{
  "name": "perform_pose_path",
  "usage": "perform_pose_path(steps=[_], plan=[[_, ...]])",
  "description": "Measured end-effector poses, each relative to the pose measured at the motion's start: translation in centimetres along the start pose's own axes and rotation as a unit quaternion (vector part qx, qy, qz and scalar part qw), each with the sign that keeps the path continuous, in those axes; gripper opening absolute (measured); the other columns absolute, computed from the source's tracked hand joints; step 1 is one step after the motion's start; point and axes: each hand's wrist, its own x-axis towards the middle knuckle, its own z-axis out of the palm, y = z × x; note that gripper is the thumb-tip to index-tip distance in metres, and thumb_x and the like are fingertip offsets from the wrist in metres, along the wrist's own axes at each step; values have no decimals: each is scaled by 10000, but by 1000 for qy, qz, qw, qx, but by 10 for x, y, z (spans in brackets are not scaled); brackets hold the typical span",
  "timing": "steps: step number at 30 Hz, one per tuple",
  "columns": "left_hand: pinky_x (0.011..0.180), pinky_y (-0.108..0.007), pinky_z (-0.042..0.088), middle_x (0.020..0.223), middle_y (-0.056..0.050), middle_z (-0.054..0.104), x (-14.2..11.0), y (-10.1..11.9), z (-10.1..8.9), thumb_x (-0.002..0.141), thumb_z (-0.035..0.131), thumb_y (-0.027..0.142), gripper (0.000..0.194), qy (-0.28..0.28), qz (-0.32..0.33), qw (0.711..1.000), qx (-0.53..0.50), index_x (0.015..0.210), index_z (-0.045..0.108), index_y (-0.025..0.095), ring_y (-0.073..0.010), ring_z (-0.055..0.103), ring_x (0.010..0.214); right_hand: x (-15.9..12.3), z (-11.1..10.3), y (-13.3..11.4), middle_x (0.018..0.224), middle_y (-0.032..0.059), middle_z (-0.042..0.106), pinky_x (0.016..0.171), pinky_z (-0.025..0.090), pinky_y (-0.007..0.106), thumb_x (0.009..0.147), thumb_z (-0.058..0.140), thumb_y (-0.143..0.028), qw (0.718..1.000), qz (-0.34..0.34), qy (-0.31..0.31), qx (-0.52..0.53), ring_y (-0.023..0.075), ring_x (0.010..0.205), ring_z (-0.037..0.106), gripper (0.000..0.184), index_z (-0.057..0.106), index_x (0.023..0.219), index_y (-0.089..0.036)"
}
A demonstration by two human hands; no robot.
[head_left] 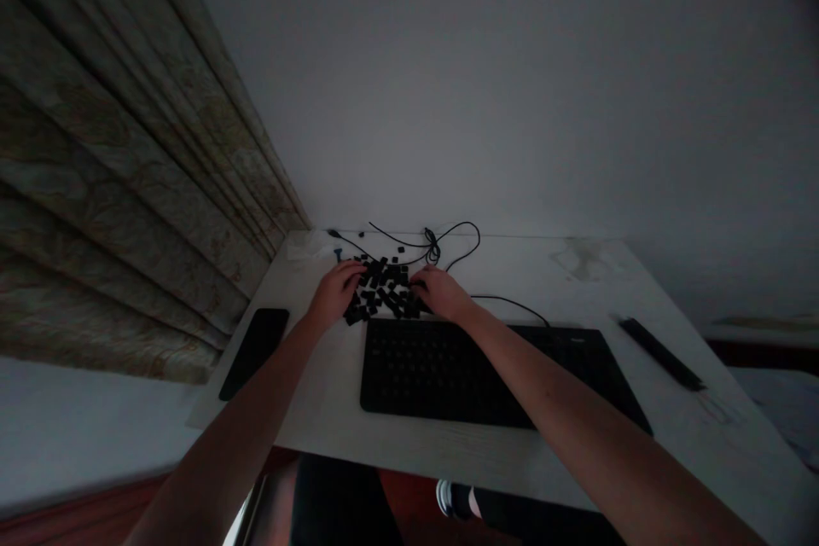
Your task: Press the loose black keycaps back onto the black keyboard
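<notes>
- Left hand (333, 294): fingers together and curved, tips on the left edge of the pile of black keycaps (384, 290); any grip is too dim to tell.
- Right hand (441, 292): fingers close together, tips on the pile's right edge; any grip cannot be told.
- Pile: loose, overlapping keycaps between the hands, just above the black keyboard (473, 371).
- Around: a coiled black cable (433, 246) lies beyond the pile; a black phone (254, 354) lies left of the left forearm; a black bar-shaped object (661, 354) lies near the right edge of the white desk (563, 273).
- Background: a pleated curtain (108, 162) hangs at left.
</notes>
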Motion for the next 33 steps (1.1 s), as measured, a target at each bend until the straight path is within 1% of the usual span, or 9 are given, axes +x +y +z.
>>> perform_pose_path(steps=[2, 4, 6, 8, 12, 18, 23, 28, 33], plan=[[957, -373, 529, 1092, -66, 683, -16, -4, -7, 946, 485, 150, 243, 68, -38, 997, -4, 1023, 707, 213, -183, 651, 1038, -1, 2, 0, 1071, 107, 675, 923, 440, 273, 973, 513, -210, 999, 0, 15, 28, 182, 1000, 634, 236, 728, 1057, -160], [907, -355, 545, 1052, -61, 675, -33, -5, -12, 944, 477, 150, 241, 87, -65, 994, -8, 1014, 699, 214, -179, 652, 991, -3, 5, -3, 1091, 108, 668, 931, 442, 285, 979, 526, -267, 999, 4, 32, 40, 185, 1002, 626, 246, 723, 1083, -163], [891, -352, 550, 1070, -63, 669, -51, -3, -14, 944, 489, 160, 230, 67, -75, 995, -9, 1035, 691, 222, -181, 649, 992, -6, 8, -6, 1125, 110, 643, 940, 444, 307, 940, 608, -357, 999, -4, 38, 37, 203, 1029, 609, 280, 715, 1129, -181], [940, -375, 534, 1121, -73, 663, -68, 3, -13, 939, 523, 180, 214, 31, -69, 997, 9, 1062, 690, 233, -197, 638, 1052, -9, 11, -10, 1140, 105, 619, 950, 442, 326, 890, 678, -399, 999, -15, 33, 28, 220, 1061, 590, 338, 706, 1168, -211], [1057, -455, 459, 1199, -65, 665, -88, 17, -9, 920, 604, 223, 211, -34, -46, 995, 86, 1104, 697, 264, -237, 590, 1177, -9, 13, -11, 1095, 92, 613, 949, 441, 325, 895, 679, -323, 999, -6, 20, 34, 210, 1051, 588, 254, 726, 1120, -213], [1051, -461, 450, 1211, -68, 666, -93, 22, -7, 905, 649, 254, 193, -25, -60, 990, 124, 1091, 701, 259, -246, 589, 1172, -11, 8, -2, 1126, 83, 619, 913, 461, 290, 919, 635, -252, 994, 7, 57, 94, 158, 918, 624, 207, 723, 1092, -182], [1062, -469, 415, 1244, -74, 646, -93, 22, -3, 880, 693, 282, 294, -16, -68, 985, 160, 1173, 673, 268, -258, 572, 1191, -27, 6, -2, 1132, 84, 628, 893, 472, 286, 930, 605, -238, 990, 21, 81, 109, 142, 853, 625, 204, 721, 1085, -173], [1057, -466, 394, 1216, -68, 659, -94, 31, -3, 914, 648, 278, 205, -25, -59, 981, 181, 1113, 694, 261, -253, 569, 1181, -49, 3, -5, 1149, 88, 625, 923, 467, 305, 926, 605, -228, 993, 20, 77, 92, 163, 939, 624, 209, 710, 1100, -178], [1057, -472, 398, 1191, -75, 674, -95, 38, -5, 907, 657, 300, 176, -29, -55, 980, 187, 1070, 705, 252, -263, 579, 1167, -59, 4, -6, 1169, 87, 627, 979, 437, 303, 910, 609, -157, 997, -6, 39, 71, 183, 1081, 599, 230, 710, 1114, -189]])
